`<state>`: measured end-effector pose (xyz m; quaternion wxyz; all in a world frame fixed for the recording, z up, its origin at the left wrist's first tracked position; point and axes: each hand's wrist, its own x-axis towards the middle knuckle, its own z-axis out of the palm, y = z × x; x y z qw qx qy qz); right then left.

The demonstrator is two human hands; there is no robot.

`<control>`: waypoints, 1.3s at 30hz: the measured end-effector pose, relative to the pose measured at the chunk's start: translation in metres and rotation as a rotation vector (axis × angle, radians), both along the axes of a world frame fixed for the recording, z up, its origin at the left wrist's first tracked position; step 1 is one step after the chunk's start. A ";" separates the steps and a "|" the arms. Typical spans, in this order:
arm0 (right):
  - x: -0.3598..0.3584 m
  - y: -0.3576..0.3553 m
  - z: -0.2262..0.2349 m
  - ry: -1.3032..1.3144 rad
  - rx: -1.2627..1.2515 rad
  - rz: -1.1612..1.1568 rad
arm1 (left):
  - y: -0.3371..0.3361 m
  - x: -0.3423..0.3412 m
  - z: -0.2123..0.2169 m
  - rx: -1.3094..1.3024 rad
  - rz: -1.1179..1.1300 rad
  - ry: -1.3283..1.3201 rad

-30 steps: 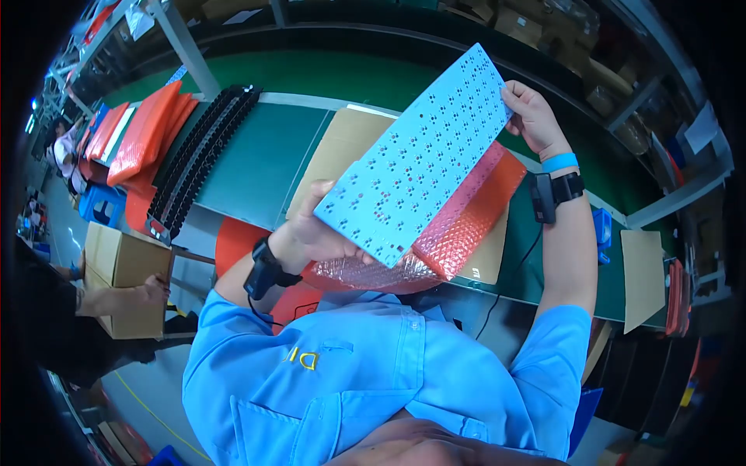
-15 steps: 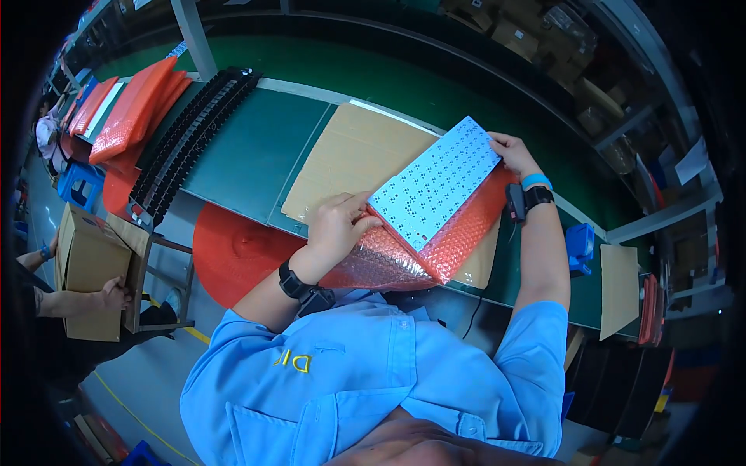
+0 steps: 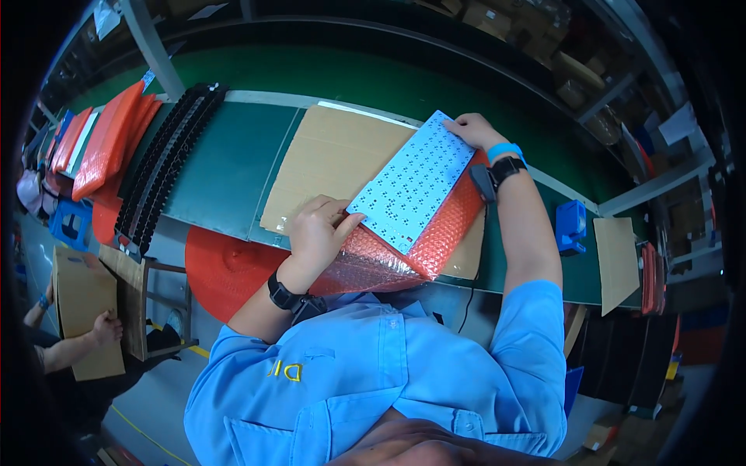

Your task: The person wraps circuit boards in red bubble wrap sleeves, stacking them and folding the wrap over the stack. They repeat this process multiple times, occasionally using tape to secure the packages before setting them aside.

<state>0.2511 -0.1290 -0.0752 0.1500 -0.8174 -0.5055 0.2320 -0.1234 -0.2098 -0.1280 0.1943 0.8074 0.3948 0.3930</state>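
A pale blue perforated plate (image 3: 412,182) lies partly in a red bubble-wrap bag (image 3: 404,248) on a sheet of brown cardboard (image 3: 334,159). My left hand (image 3: 318,233) grips the bag's open near end, thumb against the plate's lower corner. My right hand (image 3: 475,130) holds the plate's far corner. Both wrists wear dark bands; the right also has a blue one.
A green bench (image 3: 225,167) runs across. On its left stand a row of black trays (image 3: 167,167) and a stack of red bags (image 3: 109,140). A blue block (image 3: 571,225) and cardboard piece (image 3: 618,260) lie right. Another person's hand holds a cardboard box (image 3: 85,311) at lower left.
The plate, held up tilted a second ago, has come down flat onto the bag and cardboard. Both hands moved with it and the plate has slid lower into the bag.
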 end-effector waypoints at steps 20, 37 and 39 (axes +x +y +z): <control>-0.036 -0.208 0.090 0.591 0.842 0.452 | -0.005 -0.079 0.091 0.043 -0.214 -0.185; -0.073 -0.266 -0.032 0.383 0.934 0.227 | -0.024 -0.103 0.067 0.075 -0.306 0.050; -0.079 -0.272 -0.024 0.105 1.104 0.189 | -0.024 -0.105 0.066 0.072 -0.317 0.057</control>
